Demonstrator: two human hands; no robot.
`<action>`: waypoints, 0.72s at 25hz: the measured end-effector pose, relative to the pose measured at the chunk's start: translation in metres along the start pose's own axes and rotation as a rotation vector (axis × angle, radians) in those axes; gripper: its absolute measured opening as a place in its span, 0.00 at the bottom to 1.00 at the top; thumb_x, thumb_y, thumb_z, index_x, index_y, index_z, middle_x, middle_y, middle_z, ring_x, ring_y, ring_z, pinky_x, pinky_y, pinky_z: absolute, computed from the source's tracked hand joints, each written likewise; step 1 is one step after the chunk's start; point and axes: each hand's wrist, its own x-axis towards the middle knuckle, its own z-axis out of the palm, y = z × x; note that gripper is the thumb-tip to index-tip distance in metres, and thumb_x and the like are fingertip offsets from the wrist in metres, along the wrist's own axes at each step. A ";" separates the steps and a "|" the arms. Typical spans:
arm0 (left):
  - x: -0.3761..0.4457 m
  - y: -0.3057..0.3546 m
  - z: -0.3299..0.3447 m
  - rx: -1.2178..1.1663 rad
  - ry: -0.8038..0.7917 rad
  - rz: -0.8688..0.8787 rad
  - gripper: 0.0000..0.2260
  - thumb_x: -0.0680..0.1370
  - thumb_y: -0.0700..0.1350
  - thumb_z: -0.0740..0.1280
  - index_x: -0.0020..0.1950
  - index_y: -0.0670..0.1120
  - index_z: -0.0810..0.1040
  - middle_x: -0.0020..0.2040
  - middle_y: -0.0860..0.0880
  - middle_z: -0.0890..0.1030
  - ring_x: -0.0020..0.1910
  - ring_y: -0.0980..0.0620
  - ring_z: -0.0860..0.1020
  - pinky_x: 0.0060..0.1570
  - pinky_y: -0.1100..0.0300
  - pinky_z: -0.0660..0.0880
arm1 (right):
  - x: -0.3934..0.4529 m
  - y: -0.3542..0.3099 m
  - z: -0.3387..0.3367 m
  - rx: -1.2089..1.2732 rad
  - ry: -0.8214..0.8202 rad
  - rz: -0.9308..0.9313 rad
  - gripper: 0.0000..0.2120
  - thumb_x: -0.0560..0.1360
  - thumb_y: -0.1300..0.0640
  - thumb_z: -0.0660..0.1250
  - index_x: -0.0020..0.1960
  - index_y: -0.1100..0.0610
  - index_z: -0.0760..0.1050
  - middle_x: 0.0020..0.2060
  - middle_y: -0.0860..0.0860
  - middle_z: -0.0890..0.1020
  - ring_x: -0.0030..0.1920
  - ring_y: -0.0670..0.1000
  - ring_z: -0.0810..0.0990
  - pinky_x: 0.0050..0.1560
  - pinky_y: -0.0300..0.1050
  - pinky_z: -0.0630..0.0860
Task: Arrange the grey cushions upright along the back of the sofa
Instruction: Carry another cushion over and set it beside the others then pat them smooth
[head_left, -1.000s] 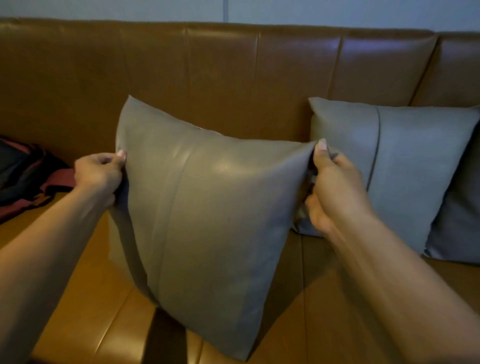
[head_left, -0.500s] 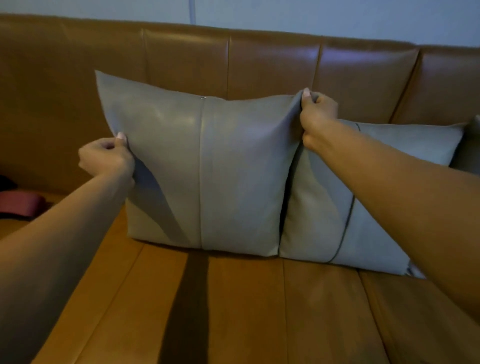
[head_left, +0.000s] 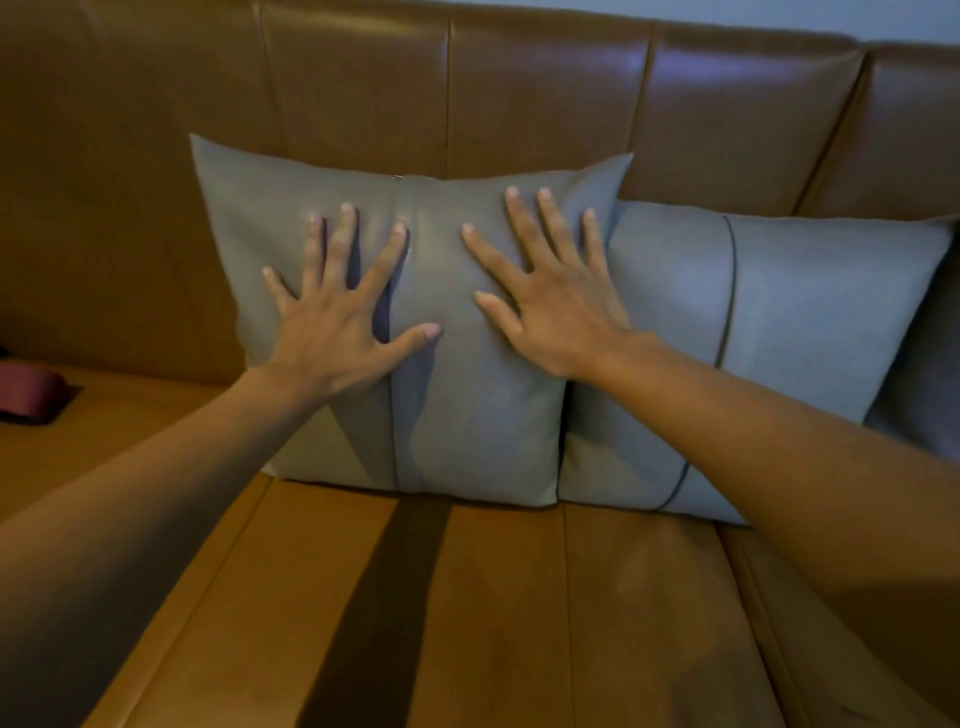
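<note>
Left grey cushion (head_left: 467, 415): upright against sofa back (head_left: 519, 93), centre seam vertical. Second grey cushion (head_left: 810, 322): upright just beside it on the right, edges touching, top edge sits lower.

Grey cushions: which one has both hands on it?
The leftmost grey cushion: left hand and right hand lie flat, fingers spread, on its front. The cushion to its right is untouched by either hand.
</note>
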 end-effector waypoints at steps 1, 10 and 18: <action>0.006 -0.003 0.003 -0.002 -0.032 -0.033 0.43 0.69 0.80 0.50 0.79 0.66 0.40 0.83 0.48 0.38 0.80 0.41 0.36 0.68 0.21 0.45 | 0.005 0.015 0.006 0.006 -0.018 0.035 0.31 0.80 0.34 0.44 0.80 0.39 0.45 0.82 0.56 0.44 0.81 0.61 0.41 0.76 0.68 0.40; 0.011 -0.005 0.002 0.027 -0.045 -0.102 0.46 0.65 0.83 0.49 0.78 0.68 0.37 0.82 0.46 0.35 0.80 0.38 0.35 0.67 0.20 0.44 | 0.013 0.063 -0.003 0.026 -0.069 0.174 0.32 0.79 0.33 0.39 0.80 0.40 0.38 0.82 0.54 0.39 0.81 0.57 0.36 0.76 0.68 0.37; 0.015 0.079 0.013 0.112 0.085 0.188 0.53 0.62 0.82 0.56 0.81 0.61 0.46 0.83 0.42 0.41 0.79 0.33 0.38 0.64 0.19 0.42 | -0.032 0.112 0.004 -0.043 -0.039 0.432 0.32 0.80 0.35 0.40 0.81 0.46 0.45 0.81 0.60 0.50 0.80 0.64 0.44 0.76 0.69 0.39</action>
